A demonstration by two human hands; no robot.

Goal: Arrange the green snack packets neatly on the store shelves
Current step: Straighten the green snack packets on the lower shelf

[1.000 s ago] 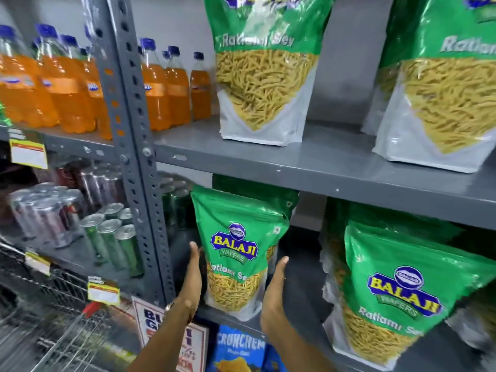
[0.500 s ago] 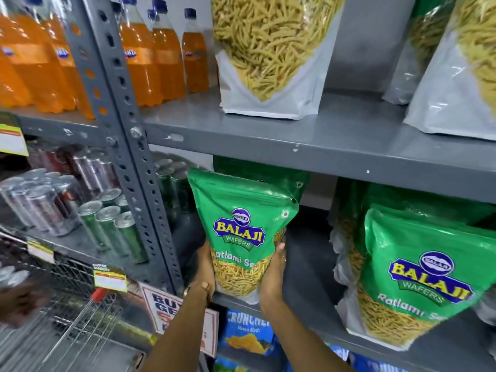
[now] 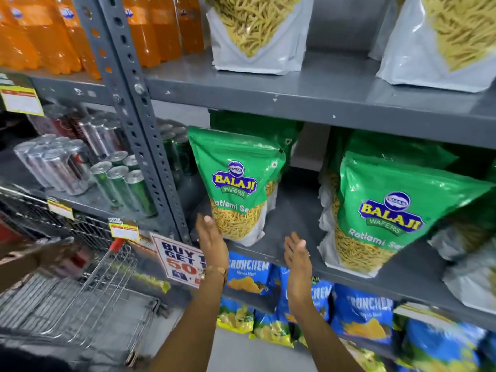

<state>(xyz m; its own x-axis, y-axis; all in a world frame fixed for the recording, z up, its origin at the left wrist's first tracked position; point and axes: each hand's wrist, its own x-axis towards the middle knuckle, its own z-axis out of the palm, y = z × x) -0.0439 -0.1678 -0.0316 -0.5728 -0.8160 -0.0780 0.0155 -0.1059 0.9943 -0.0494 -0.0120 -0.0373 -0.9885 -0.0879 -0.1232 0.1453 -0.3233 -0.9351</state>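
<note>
Green snack packet (image 3: 236, 183) upright on shelf (image 3: 290, 213), between open left hand (image 3: 213, 237) and open right hand (image 3: 296, 253).

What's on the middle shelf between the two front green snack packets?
Nothing: in the head view, bare grey shelf separates the left packet from the right packet.

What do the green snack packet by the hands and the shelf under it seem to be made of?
Green snack packet: likely glossy plastic film, judging by its sheen, creases and clear window showing the snack. Shelf: apparently grey-painted metal; its front edge shows chipped spots.
</note>
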